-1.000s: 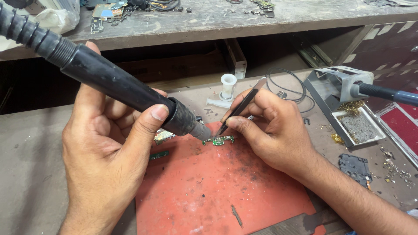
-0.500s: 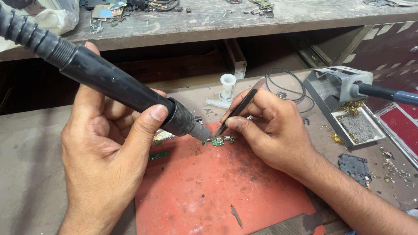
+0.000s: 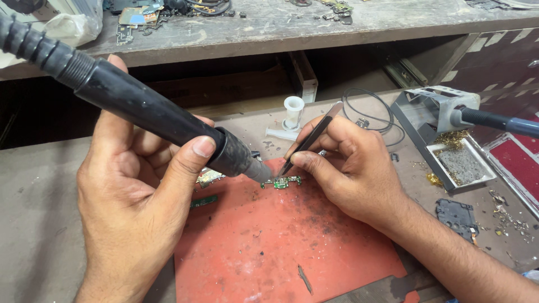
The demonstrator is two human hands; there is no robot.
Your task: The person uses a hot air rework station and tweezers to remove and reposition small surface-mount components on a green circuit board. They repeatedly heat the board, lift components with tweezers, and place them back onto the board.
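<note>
My left hand grips a thick black hot-air wand with a ribbed hose, its metal nozzle pointing down at a small green circuit board. The board lies on a red work mat. My right hand pinches slim black tweezers, whose tip touches the board's left end right beside the nozzle.
A soldering iron stand with a blue-handled iron and a sponge tray sits at right. A white spool and coiled black wire lie behind the mat. Two more small green boards lie under my left thumb. A cluttered shelf runs overhead.
</note>
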